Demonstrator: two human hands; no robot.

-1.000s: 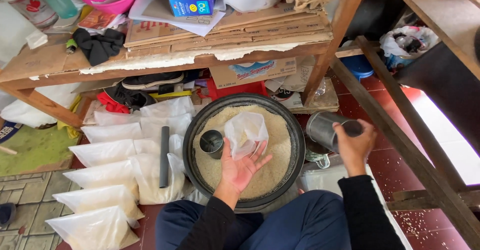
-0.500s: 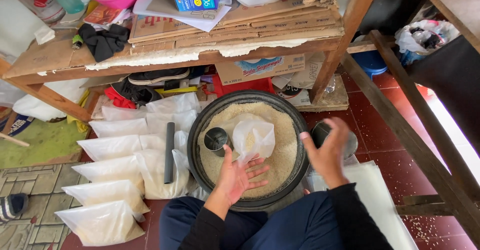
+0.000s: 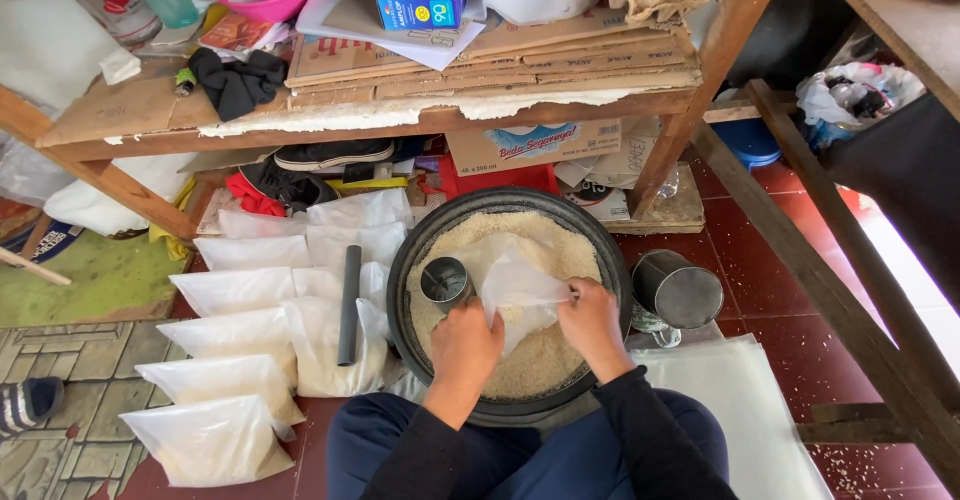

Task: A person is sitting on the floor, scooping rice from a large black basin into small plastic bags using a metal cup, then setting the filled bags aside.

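A black round basin [image 3: 403, 260] full of white rice sits on the floor in front of my knees. Over the rice I hold a clear plastic bag [image 3: 520, 282]. My left hand [image 3: 466, 346] grips its near left edge and my right hand [image 3: 587, 318] pinches its right edge, pulling the mouth apart. A small metal cup [image 3: 445, 282] stands in the rice just left of the bag. A larger metal can [image 3: 679, 288] stands on the floor to the right of the basin.
Several filled rice bags [image 3: 235, 290] lie in a row at left, with a dark tube [image 3: 348, 305] across them. A stack of flat plastic bags [image 3: 735, 410] lies at right. A wooden shelf [image 3: 380, 120] with cardboard and boxes stands behind the basin.
My right hand left the metal can at right and came over the basin to take the bag's right edge. My left hand turned from palm-up support to gripping the bag.
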